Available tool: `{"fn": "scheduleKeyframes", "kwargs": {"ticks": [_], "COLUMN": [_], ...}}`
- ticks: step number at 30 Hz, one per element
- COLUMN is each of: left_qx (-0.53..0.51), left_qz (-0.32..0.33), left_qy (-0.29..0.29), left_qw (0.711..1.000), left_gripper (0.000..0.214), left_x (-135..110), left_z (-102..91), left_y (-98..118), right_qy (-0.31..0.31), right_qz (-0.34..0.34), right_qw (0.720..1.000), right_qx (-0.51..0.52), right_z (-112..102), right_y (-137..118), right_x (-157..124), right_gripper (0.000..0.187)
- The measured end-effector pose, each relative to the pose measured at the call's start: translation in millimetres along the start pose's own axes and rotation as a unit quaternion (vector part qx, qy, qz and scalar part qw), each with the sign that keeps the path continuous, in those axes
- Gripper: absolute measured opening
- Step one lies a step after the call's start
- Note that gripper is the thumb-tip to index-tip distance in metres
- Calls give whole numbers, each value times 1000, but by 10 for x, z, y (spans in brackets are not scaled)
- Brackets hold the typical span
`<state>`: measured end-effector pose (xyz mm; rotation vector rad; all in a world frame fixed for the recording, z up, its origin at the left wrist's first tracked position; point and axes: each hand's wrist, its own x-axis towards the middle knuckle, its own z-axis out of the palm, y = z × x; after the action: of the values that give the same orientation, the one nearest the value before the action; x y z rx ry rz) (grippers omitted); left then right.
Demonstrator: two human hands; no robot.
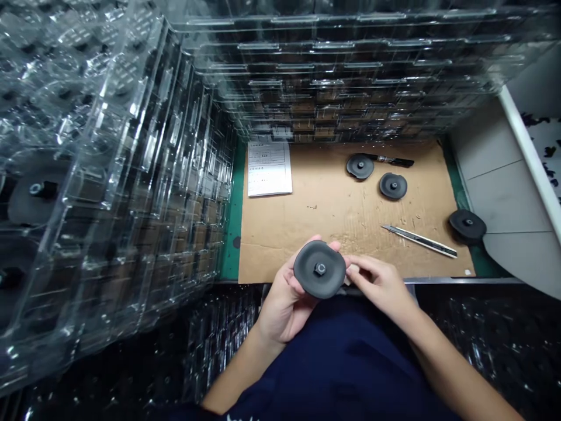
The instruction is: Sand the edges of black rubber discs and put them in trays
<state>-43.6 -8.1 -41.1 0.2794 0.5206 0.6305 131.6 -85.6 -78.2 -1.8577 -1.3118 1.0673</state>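
Observation:
My left hand (pixel 287 304) grips a round black disc (pixel 312 279) with a metal hex stud at its centre, dished side up, over the front edge of the cardboard. The fingers of my right hand (pixel 379 283) are pinched together at the disc's right edge. Something small and pale shows by these fingertips, too small to name. On the cardboard lie a second black disc (pixel 354 169) and a third disc (pixel 388 188), both with studs up. A craft knife (pixel 421 241) with its blade out lies to the right of my right hand.
Clear plastic trays (pixel 175 146) stack high at the left, and more trays (pixel 328 76) rise behind the cardboard sheet (pixel 272 234). A printed paper (pixel 269 169), a black marker (pixel 397 161) and another black disc (pixel 460 228) lie around. A white panel (pixel 508 199) borders the right.

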Motion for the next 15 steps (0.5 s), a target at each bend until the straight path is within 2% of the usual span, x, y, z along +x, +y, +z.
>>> {"fn": "scheduleKeyframes", "kwargs": {"ticks": [2,4,6,7,9,11,13,15], "left_qx": [9,23,44,57,81,90,93,95], "left_qz": [2,7,17,19,17,20,32,37], "left_qy": [2,6,21,31,46,57,67,72], "left_qw": [1000,1000,999,998,996,994,993,992], "left_gripper": [48,50,55,57,56,50,45,41], "left_x": [-7,-9,-6,-2,7,19,35,54], "left_z": [42,92,145,170,213,245,278,325], "left_y": [-28,-60,-95,-110,-136,-158,-188,-226], "right_qy": [54,141,218,231,213,146,89,100], "right_qz": [4,-17,-87,-143,-253,-317,-333,-330], "right_qw": [999,990,972,962,942,935,937,936], "right_qx": [4,5,-9,-23,-52,-63,-65,-77], "right_z": [-111,-229,-288,-286,-237,-179,-160,-184], "right_y": [-106,-305,-545,-658,-826,-910,-936,-941], "right_x": [-9,-33,-78,-102,-135,-129,-85,-32], "right_gripper": [23,23,26,27,27,25,23,21]}}
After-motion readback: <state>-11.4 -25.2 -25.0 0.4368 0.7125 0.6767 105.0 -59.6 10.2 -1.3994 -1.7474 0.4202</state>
